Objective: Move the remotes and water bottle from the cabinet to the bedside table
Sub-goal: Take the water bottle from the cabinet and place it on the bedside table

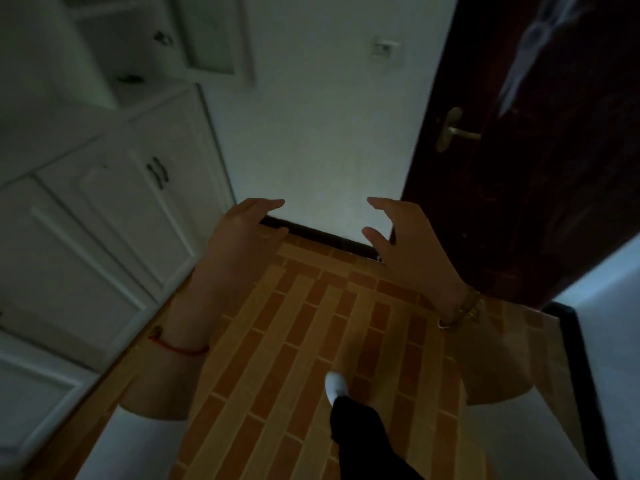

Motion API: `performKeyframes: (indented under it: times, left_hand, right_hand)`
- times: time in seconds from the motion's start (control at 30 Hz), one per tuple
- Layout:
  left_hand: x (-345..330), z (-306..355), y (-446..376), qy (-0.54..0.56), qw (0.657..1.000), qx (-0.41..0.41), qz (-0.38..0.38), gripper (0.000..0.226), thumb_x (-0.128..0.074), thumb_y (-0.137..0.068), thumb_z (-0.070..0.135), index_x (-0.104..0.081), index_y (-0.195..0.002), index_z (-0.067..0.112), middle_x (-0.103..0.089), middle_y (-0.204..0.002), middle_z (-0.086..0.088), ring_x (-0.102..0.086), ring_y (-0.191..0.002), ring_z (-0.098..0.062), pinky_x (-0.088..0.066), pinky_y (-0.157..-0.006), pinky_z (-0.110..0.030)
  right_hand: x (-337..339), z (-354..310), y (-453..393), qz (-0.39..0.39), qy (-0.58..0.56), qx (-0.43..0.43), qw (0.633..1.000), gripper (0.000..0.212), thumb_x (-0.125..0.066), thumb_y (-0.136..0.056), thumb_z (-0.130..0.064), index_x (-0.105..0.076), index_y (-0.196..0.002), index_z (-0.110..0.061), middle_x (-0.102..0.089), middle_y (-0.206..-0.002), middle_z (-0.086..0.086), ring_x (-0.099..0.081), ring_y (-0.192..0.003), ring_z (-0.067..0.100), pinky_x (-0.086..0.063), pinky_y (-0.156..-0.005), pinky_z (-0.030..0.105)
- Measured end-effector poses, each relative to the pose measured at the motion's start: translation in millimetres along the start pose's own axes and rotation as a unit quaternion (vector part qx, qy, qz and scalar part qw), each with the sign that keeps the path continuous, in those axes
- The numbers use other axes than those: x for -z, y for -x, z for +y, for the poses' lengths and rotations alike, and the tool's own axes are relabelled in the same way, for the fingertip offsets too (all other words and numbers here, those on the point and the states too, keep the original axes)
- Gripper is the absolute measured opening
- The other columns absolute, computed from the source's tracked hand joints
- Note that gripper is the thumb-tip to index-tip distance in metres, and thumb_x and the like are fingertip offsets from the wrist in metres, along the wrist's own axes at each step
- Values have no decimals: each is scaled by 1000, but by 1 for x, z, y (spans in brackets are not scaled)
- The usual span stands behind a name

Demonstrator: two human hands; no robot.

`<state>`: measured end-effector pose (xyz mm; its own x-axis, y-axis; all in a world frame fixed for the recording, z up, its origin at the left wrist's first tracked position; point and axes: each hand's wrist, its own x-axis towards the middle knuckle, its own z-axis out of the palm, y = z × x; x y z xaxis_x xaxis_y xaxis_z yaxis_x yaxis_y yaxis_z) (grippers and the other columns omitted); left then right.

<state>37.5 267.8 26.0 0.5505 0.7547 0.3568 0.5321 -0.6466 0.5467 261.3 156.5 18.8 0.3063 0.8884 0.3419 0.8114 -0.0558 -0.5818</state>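
A white cabinet (pixel 114 202) runs along the left, with closed lower doors and open shelves above. Small dark objects lie on those shelves, one (pixel 163 38) higher and one (pixel 130 79) lower; the blur hides what they are. No bottle shows clearly. My left hand (pixel 247 225) and my right hand (pixel 398 237) are held out in front of me over the floor, fingers spread, holding nothing. Both are well to the right of the cabinet shelves. The bedside table is out of view.
A white wall (pixel 329 133) with a light switch (pixel 383 48) stands straight ahead. A dark wooden door (pixel 540 150) with a brass handle (pixel 453 131) stands open on the right. Orange brick-pattern floor (pixel 294 341) lies below, with my foot in a white shoe (pixel 336 384).
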Motion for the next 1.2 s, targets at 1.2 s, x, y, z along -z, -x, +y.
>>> performKeyframes:
  times: [1.2]
  left_hand:
    - [144, -418, -410, -156, 952, 195, 174, 43, -63, -91, 25, -55, -132, 16, -59, -129, -3, -55, -117, -19, -37, -99, -23]
  right_hand:
    - [-361, -109, -656, -161, -108, 209, 958, 48, -55, -94, -30, -44, -139, -18, -50, -140, 3, -40, -131, 21, -27, -108, 27]
